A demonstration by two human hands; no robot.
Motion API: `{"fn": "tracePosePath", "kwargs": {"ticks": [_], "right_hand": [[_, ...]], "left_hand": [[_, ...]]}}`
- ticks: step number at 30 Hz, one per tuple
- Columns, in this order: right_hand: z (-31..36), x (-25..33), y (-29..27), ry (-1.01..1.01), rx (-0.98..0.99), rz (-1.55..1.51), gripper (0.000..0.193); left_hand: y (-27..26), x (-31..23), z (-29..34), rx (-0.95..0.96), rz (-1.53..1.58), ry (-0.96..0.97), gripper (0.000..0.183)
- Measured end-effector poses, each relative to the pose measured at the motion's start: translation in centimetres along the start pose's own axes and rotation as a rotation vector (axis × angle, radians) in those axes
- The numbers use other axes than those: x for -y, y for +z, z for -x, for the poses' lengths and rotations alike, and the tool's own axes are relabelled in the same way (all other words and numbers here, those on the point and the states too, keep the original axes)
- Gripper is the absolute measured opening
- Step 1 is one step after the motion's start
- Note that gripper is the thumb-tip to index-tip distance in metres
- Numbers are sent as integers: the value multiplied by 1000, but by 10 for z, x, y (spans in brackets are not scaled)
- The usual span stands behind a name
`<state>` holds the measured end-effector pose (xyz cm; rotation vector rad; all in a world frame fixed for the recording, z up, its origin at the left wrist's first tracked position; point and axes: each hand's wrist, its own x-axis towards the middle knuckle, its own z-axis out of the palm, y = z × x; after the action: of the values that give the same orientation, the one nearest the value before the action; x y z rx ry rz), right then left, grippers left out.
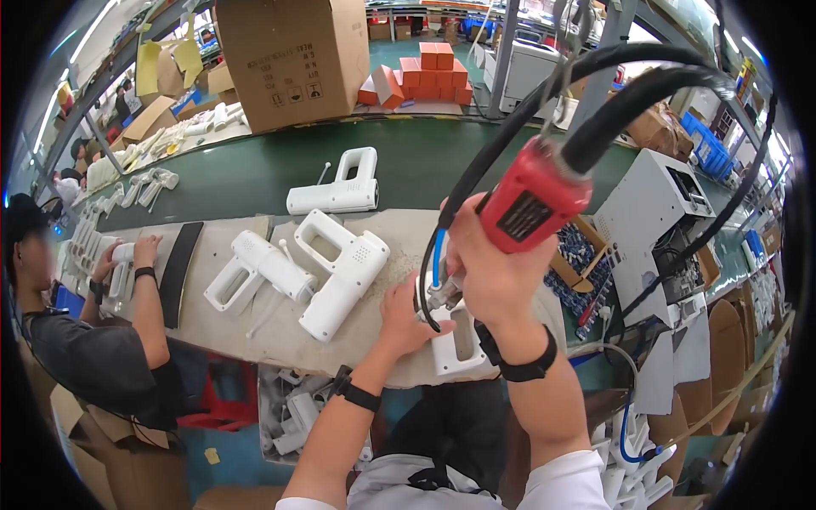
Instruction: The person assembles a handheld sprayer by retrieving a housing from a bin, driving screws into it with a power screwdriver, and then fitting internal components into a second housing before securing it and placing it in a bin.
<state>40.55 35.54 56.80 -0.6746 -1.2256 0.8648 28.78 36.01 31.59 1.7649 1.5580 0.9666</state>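
Observation:
My right hand [500, 274] is wrapped around a red electric screwdriver [537, 197], which hangs from above on thick black cables. Its tip points down at a white plastic gun-shaped housing [445, 354] on the bench edge in front of me. My left hand [403, 316] grips that housing's left side, thumb close to the tip; the exact contact point is hidden. To the left lie two similar housings, a nearer one [344, 279] and a tilted one [263, 270] with a thin white stem. Another housing [336, 192] rests on the green conveyor.
A co-worker [93, 353] handles white parts at the left, beside a black strip [180, 274]. Right of me are a tray of small screws [586, 285] and a white machine [650, 212]. A cardboard box [293, 64] and orange boxes [425, 78] stand beyond. Below is a parts bin [297, 425].

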Motion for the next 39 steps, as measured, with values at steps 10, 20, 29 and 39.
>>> {"fn": "tracePosePath", "kwargs": {"ticks": [10, 20, 29, 39], "right_hand": [[0, -37, -9, 35, -5, 55, 12], [6, -25, -13, 17, -14, 73, 12], [17, 21, -56, -47, -82, 94, 8], [31, -35, -58, 32, -58, 227, 12]], "left_hand": [[-15, -23, 4, 28, 17, -26, 104], [0, -63, 28, -118, -102, 123, 89], [-6, -36, -6, -203, -181, -52, 93], [-4, -40, -2, -250, -178, -6, 89]]}}
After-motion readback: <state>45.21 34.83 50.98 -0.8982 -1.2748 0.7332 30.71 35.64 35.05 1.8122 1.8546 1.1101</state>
